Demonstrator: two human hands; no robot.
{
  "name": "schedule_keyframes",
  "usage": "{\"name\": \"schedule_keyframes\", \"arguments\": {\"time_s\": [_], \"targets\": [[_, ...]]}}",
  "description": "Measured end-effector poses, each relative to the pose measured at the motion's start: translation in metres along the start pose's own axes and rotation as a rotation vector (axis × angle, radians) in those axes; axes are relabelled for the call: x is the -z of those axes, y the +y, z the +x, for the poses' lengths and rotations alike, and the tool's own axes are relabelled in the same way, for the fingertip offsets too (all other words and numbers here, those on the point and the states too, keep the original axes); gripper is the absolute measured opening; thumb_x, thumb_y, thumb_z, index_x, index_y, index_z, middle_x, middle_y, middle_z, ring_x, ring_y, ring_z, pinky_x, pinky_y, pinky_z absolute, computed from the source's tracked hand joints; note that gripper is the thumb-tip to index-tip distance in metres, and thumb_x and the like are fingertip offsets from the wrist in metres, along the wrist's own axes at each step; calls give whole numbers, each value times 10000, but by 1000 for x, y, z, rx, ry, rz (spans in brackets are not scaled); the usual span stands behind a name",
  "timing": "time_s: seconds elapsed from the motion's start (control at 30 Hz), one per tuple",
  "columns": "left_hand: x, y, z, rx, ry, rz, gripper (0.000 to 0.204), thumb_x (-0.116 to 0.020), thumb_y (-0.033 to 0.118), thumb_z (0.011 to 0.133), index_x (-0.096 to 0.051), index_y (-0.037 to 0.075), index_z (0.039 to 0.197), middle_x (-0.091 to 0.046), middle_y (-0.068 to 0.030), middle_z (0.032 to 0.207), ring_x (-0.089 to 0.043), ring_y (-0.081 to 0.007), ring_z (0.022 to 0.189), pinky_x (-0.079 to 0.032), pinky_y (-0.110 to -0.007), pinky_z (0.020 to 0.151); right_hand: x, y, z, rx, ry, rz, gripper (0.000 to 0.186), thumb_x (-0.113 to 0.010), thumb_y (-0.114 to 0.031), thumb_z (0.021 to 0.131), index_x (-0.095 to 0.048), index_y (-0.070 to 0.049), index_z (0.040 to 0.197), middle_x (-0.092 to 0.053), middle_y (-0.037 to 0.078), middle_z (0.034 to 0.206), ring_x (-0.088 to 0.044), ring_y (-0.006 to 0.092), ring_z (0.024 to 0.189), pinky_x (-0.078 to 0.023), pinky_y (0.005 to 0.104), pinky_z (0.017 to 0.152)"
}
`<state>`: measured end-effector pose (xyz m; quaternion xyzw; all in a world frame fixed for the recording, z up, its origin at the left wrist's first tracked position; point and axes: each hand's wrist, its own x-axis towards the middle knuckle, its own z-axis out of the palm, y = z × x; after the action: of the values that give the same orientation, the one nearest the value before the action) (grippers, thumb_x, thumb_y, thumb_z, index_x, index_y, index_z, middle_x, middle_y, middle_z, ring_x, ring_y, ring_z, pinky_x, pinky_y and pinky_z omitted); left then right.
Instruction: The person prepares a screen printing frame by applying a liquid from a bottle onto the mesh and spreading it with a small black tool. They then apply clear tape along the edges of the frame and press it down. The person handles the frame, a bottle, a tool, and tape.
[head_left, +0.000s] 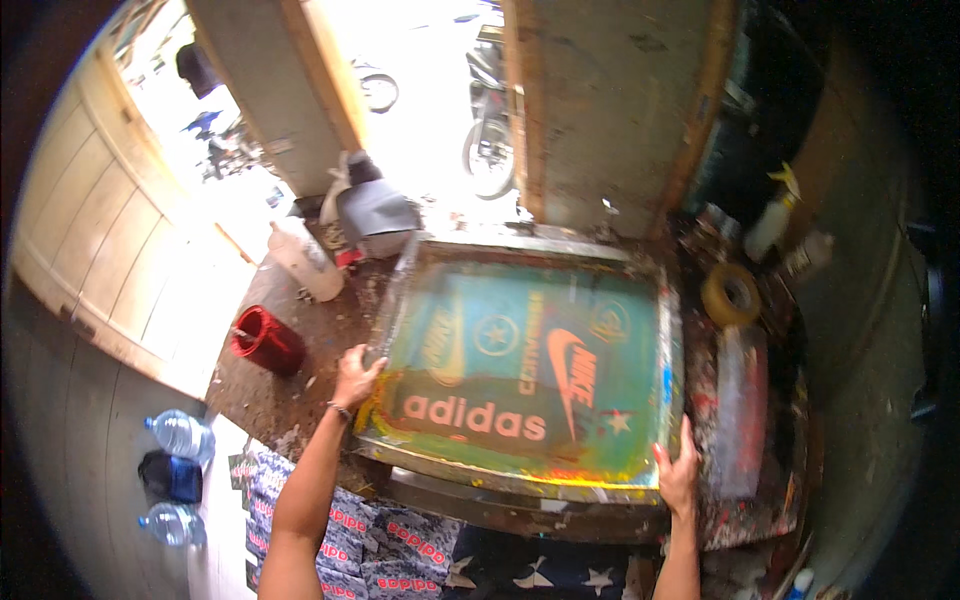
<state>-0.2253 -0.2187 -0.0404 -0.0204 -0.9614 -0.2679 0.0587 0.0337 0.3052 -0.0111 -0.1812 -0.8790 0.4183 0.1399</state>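
Observation:
A screen-printing frame (480, 476) lies over the worktable, its green mesh carrying several logo and letter stencils. Yellow and orange ink smears run along its near edge. My left hand (358, 376) grips the frame's left side, a bracelet at the wrist. On the near right corner, my right hand (679, 472) holds the frame's side, its fingers partly hidden by the edge. What lies under the mesh is hidden.
A red cup (268, 340) and a whitish plastic container (305, 260) stand to the left. Tape (731, 295), a clear plastic bottle (740, 410) and a spray bottle (772, 222) are at right. Printed camouflage pieces (410, 535) lie nearest me; water bottles (182, 436) sit far left.

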Motion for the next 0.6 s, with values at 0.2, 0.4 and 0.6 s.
{"name": "schedule_keyframes", "arguments": {"time_s": [0.2, 0.4, 0.6], "targets": [[5, 16, -3, 73, 0, -105, 555, -744, 305, 846, -579, -58, 1232, -615, -225, 1174, -606, -368, 1093, -471, -412, 961, -3, 6, 0, 25, 10, 14, 707, -655, -110, 865, -342, 119, 1456, -467, 333, 1426, -476, 421, 1331, -371, 418, 1107], [7, 18, -3, 93, -21, -118, 608, -743, 352, 841, -580, -63, 1254, -610, -224, 1221, -593, -374, 1135, -464, -413, 989, -4, 7, -3, 8, 26, -28, 719, -675, -120, 851, -356, 117, 1450, -475, 332, 1419, -485, 428, 1321, -376, 416, 1102], [23, 24, -3, 84, -104, -85, 672, -719, 466, 874, -589, -65, 1264, -611, -238, 1291, -601, -336, 1185, -461, -396, 1012, 3, -2, -3, -58, -36, -108, 776, -710, -110, 835, -323, 94, 1475, -408, 324, 1474, -394, 428, 1389, -321, 413, 1148]]}}
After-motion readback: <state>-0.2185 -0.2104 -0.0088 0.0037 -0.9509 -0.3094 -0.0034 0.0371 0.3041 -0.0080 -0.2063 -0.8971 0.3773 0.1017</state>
